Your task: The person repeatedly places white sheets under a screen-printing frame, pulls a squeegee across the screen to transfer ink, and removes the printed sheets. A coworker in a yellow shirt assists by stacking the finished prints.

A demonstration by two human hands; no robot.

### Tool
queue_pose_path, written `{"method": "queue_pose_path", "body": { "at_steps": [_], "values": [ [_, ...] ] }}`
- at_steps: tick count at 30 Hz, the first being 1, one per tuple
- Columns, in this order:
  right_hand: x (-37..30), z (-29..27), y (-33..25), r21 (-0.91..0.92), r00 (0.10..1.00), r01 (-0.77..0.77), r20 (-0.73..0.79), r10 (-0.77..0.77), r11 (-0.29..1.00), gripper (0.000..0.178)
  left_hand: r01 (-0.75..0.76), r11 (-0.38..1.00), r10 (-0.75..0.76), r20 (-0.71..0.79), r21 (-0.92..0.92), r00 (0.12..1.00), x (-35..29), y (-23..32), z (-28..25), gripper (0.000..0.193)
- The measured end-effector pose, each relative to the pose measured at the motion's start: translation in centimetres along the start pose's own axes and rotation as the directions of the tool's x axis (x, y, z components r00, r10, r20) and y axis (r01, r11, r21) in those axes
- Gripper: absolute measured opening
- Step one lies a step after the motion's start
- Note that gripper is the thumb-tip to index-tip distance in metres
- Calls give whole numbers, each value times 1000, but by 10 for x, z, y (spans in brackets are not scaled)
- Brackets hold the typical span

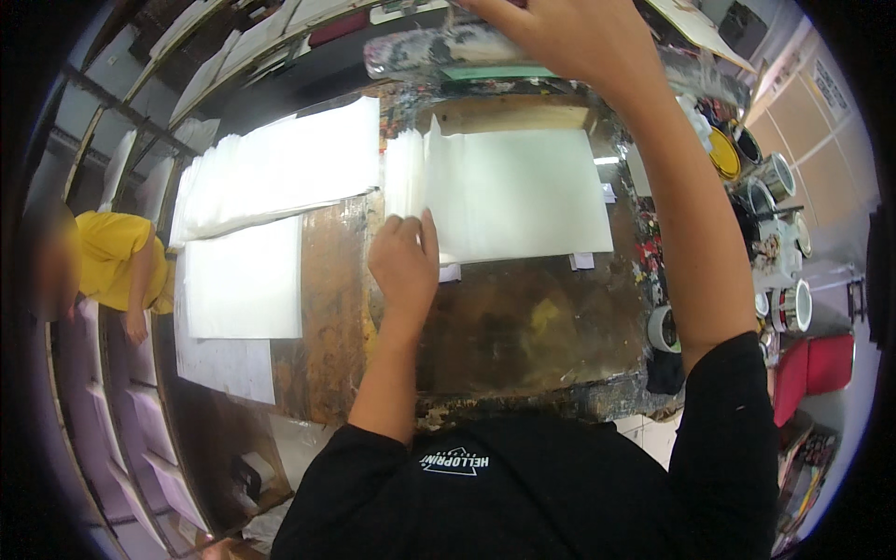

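Note:
A large white sheet [518, 194] lies flat on the dark, paint-stained work board [523, 336]. At its left edge is a narrow bunch of white sheets [404, 173], with one edge standing up. My left hand [406, 263] is at the near end of this bunch, its fingers curled and closed on the sheet edges. My right arm stretches far forward. At the top edge of the picture, my right hand [523, 21] is over a raised, paint-smeared frame [439, 51]; its fingertips are cut off, so its grip is hidden.
Left of the board lie a thick stack of white sheets [280, 168] and a lower white sheet [245, 289]. Paint cans [773, 177] crowd the right side, beside a red chair [812, 373]. A person in a yellow shirt [117, 257] is at far left by racks [168, 448].

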State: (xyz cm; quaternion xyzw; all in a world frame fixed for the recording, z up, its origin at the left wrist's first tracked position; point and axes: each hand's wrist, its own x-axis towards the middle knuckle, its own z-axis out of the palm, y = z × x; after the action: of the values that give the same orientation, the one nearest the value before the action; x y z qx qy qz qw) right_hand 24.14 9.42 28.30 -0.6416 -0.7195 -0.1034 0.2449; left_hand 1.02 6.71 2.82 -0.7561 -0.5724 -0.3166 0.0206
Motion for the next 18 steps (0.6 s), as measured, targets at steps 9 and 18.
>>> {"method": "queue_pose_path", "body": {
  "at_steps": [9,18],
  "values": [
    [1,16,8,-37,989,29,-147,-35,999,83,-43,959,-5,169,280,986,31,-7,-23,45],
    [-10,18,9,-28,991,76,-105,-78,997,86,299,940,-299,-27,165,954,65,-144,-82,50]
  ]
}}
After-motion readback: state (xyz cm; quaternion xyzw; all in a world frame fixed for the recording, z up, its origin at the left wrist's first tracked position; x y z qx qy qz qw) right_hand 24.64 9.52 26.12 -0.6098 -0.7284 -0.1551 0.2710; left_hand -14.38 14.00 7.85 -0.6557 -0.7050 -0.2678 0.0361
